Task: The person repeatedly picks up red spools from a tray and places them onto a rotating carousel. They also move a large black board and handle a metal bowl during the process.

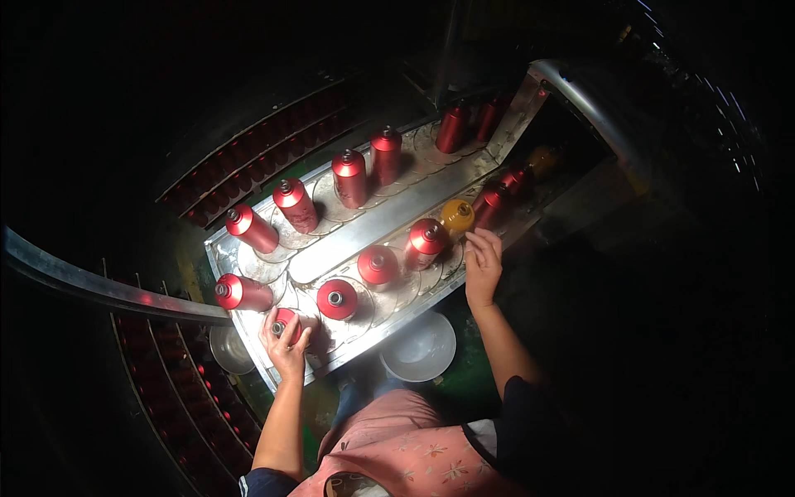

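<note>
My left hand (286, 348) is closed around the top of a red metal bottle (290, 320) at the near left corner of a looping conveyor (348, 236). My right hand (483, 267) is over the conveyor's near edge, fingers loosely bent and apart, with nothing visible in them. Just beyond its fingertips stands a yellow bottle (458, 214); whether they touch it, I cannot tell. Between my hands, a red bottle (337, 299), a paler red one (378, 266) and a darker one (427, 240) stand in the near row. Each bottle has a narrow neck.
Along the far row stand several more red bottles (349, 178). The conveyor runs into a dark metal housing (571, 124) on the right. A white basin (421, 348) sits below the near edge, a metal bowl (231, 349) at the left. Racks of red bottles (178, 381) flank the left side, beneath a curved rail (99, 290).
</note>
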A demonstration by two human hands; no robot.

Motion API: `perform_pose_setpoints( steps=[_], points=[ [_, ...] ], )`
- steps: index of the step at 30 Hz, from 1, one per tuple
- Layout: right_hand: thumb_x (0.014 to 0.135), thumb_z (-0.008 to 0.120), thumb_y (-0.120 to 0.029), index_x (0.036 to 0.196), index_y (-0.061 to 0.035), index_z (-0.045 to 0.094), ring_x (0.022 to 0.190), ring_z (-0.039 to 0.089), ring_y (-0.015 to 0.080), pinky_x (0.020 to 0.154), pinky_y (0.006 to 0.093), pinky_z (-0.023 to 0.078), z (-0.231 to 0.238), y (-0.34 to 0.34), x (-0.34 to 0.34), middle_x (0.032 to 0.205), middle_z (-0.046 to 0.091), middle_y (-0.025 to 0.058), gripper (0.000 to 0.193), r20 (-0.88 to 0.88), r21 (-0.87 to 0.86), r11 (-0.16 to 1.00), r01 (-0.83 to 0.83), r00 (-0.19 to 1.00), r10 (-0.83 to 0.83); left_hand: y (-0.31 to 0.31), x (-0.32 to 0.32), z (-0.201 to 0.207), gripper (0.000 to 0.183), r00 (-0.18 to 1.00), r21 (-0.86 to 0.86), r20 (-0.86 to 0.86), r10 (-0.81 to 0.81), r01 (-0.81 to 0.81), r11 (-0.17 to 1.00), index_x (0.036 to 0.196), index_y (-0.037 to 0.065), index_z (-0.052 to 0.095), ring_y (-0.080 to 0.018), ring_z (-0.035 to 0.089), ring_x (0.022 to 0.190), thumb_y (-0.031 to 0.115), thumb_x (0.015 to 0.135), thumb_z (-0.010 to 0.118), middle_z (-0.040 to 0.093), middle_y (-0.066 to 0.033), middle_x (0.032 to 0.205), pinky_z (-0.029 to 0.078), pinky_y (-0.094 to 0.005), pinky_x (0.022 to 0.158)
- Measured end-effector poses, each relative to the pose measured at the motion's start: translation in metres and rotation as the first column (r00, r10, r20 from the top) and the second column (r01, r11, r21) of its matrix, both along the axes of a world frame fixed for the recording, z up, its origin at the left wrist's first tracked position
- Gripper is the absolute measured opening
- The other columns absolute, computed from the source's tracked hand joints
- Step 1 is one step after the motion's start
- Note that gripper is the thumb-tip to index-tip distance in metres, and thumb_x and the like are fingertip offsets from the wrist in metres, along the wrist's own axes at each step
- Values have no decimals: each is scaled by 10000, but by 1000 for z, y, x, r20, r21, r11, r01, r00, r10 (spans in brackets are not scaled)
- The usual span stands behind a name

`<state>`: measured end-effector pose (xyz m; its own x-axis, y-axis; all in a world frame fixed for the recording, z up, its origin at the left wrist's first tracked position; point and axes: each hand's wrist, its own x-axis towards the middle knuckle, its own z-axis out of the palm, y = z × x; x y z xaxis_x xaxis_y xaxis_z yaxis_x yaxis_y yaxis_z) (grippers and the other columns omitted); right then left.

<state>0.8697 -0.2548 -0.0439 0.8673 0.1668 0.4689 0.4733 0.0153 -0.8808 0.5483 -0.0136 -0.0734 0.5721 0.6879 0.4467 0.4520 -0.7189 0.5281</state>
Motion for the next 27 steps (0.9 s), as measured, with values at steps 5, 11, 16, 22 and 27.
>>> perform_pose_setpoints(
  steps=[5, 11, 16, 22, 27],
  points=[
    [860, 618, 109, 1089, -39, 694, 1044, 597, 193, 867, 267, 515, 8, 45, -54, 1141, 556, 93, 283, 64, -32, 999, -31, 997, 33, -5, 9, -1, 511, 999, -38, -39, 37, -39, 999, 1128, 185, 749, -400, 430, 1307, 105, 640, 879, 446, -158, 1491, 379, -478, 1081],
    [880, 606, 101, 1086, -18, 686, 1020, 577, 141, 866, 248, 503, 12, 61, -150, 1139, 536, 77, 251, 3, 123, 989, -83, 997, 83, -27, -26, 39, 447, 968, -47, 20, -250, 251, 967, 1146, 152, 743, -395, 345, 1408, 33, 720, 807, 336, -189, 1572, 316, -472, 1137],
    [867, 645, 90, 1071, -23, 685, 943, 612, 137, 807, 238, 530, 22, 93, -301, 1095, 563, 66, 236, -22, 173, 946, -273, 959, 281, -43, -176, 57, 337, 960, -267, 188, -207, 252, 930, 1118, 49, 734, -338, 550, 1208, -9, 787, 726, 603, -184, 1314, 423, -424, 1027],
    [779, 618, 108, 1017, -22, 708, 919, 602, 181, 812, 295, 514, 35, 128, -524, 988, 589, 85, 285, -109, 41, 799, -600, 792, 600, -50, -394, 49, 187, 937, -560, 345, 45, 167, 811, 1067, 27, 741, -199, 650, 1034, 44, 889, 683, 694, -123, 1121, 525, -304, 846],
    [777, 586, 137, 1014, -43, 724, 917, 594, 166, 800, 279, 504, 40, 174, -681, 1022, 587, 83, 328, -72, 7, 496, -868, 494, 866, -48, -567, 22, 185, 855, -622, 417, 308, 22, 782, 1109, -1, 712, -69, 589, 784, 47, 942, 649, 657, -33, 1012, 484, -205, 673]
  ],
)
